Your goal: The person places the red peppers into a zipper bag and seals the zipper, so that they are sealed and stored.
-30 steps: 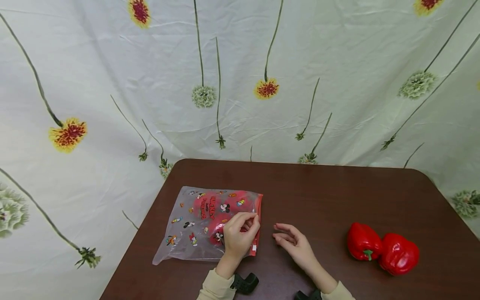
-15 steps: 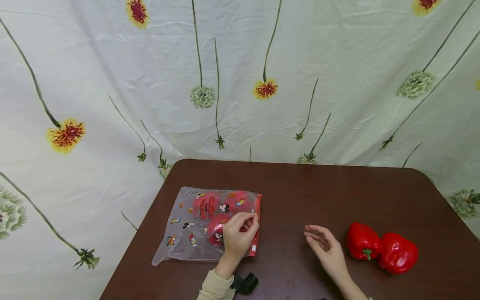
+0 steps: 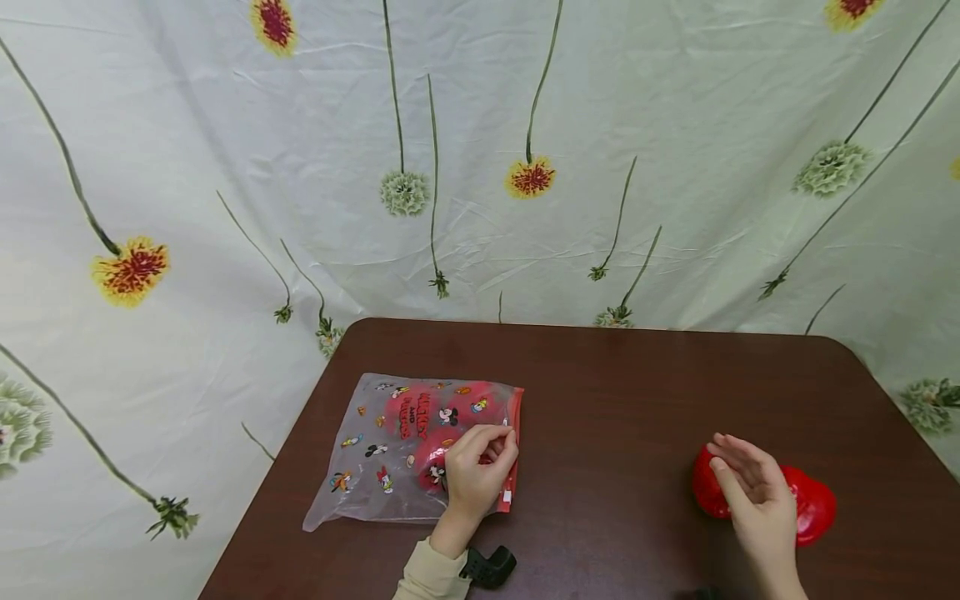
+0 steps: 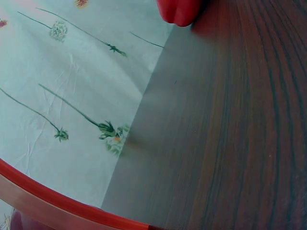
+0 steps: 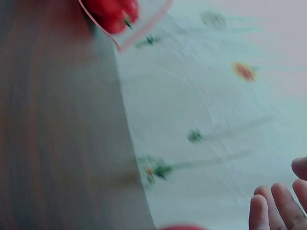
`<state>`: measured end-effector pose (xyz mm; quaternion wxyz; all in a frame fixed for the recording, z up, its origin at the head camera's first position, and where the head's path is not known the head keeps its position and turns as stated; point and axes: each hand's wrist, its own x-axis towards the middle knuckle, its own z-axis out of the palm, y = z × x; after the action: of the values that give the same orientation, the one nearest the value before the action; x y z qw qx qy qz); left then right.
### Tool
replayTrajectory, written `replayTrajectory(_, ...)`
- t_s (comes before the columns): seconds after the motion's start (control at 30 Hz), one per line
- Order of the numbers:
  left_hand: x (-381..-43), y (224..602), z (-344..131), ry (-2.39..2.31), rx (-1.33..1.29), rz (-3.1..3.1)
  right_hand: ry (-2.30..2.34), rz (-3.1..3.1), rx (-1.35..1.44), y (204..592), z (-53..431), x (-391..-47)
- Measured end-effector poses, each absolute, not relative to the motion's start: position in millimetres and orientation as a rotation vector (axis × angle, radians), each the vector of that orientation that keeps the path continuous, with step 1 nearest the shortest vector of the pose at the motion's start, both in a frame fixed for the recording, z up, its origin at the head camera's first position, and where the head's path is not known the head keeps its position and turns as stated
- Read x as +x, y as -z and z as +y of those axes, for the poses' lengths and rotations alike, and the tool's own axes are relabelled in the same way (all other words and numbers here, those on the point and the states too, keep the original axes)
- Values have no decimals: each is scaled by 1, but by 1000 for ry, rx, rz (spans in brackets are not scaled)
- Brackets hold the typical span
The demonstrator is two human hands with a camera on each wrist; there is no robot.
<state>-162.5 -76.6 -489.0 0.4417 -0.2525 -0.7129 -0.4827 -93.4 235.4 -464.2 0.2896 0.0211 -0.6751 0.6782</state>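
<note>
A clear zip bag (image 3: 360,467) printed with cartoon figures lies flat at the left of the table, red bell peppers showing through its plastic. My left hand (image 3: 477,471) pinches the bag's red zip edge between thumb and fingertips. In the left wrist view that red edge (image 4: 72,205) crosses the lower corner. My right hand (image 3: 761,500), fingers loosely bent and thumb apart, is over the left one of two loose red bell peppers, hiding much of that pepper (image 3: 705,485). Its neighbour, the other pepper (image 3: 817,504), shows just right of the hand. Right fingertips (image 5: 285,206) appear low in the right wrist view.
The dark brown table (image 3: 600,392) has rounded far corners. Behind it hangs a pale cloth (image 3: 480,125) with printed flowers. A black wrist camera (image 3: 491,568) sits beside the left cuff, close above the table.
My right hand has moved right, from beside the bag to the loose bell peppers. My left hand has stayed at the bag's zip edge, and the bag lies as before.
</note>
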Motion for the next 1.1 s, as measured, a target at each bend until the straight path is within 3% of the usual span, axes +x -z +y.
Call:
replayTrajectory(0.3,-162,489,-77,1196,-622,-1769,-1760,-1597,-91,479,287,-94)
replayTrajectory(0.67,-162,488,-78,1202,-624,-1767,-1668,-1489,-487,516,333,-97)
replayTrajectory(0.8,-162,487,-78,1204,-630,-1760,-1642,-1598,-757,527,341,-99)
replayTrajectory(0.93,-162,487,-77,1208,-630,-1758,-1599,-1904,-1077,500,325,-94)
replayTrajectory(1.1,-162,488,-78,1211,-624,-1767,-1546,-2163,-1168,471,307,-88)
